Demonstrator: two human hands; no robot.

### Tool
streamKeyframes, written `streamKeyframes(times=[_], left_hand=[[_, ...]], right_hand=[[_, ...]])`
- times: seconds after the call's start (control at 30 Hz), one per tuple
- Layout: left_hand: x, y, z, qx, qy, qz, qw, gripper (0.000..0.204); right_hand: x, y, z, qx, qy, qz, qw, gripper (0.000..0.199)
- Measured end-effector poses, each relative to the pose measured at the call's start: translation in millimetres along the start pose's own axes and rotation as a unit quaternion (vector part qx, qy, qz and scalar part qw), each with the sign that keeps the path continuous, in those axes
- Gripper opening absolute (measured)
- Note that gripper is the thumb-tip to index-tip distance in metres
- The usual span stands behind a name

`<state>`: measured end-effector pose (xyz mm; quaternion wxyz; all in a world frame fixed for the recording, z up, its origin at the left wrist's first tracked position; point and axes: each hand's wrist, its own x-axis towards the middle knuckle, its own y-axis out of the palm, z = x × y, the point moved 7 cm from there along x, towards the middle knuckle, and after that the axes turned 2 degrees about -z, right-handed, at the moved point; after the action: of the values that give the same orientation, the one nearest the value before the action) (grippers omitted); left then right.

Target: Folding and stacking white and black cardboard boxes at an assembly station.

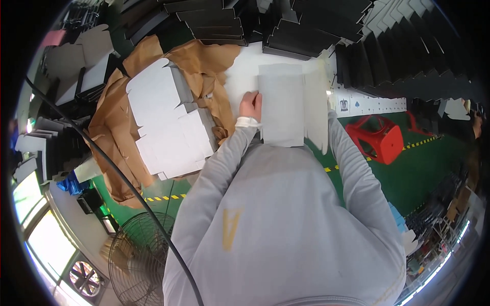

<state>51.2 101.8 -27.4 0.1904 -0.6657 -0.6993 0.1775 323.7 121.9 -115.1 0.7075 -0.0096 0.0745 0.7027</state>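
Over the worktop (242, 71), a cardboard piece (282, 104), with left hand (250, 106) at its left edge; farther left, box blanks (171, 127) on paper (115, 132); behind, stacked boxes (301, 38); rightward, probably on the floor (434, 168), a stool (386, 144).

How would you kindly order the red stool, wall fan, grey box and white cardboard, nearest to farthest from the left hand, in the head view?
From the left hand:
1. Grey box: just to its right.
2. White cardboard: to its left, amid brown paper.
3. Red stool: farther right, beyond the right sleeve.
4. Wall fan: far lower left.
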Motion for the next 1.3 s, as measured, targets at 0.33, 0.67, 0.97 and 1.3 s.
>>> streamKeyframes(times=[0.33,0.67,0.97,1.3], left_hand=[[3,6,27,-0.265,-0.109,0.073,0.955,0.028],[35,6,52,-0.098,-0.133,0.154,0.974,0.025],[86,4,8,0.259,0.053,0.296,0.918,0.071],[74,31,19,0.157,0.187,0.261,0.934,0.049]], right_hand=[[1,47,31,-0.131,-0.001,0.005,0.991,0.028],[1,62,33,-0.091,0.066,0.008,0.994,0.034],[3,59,41,-0.108,0.065,-0.076,0.989,0.037],[0,122,3,0.149,0.14,0.097,0.974,0.028]])
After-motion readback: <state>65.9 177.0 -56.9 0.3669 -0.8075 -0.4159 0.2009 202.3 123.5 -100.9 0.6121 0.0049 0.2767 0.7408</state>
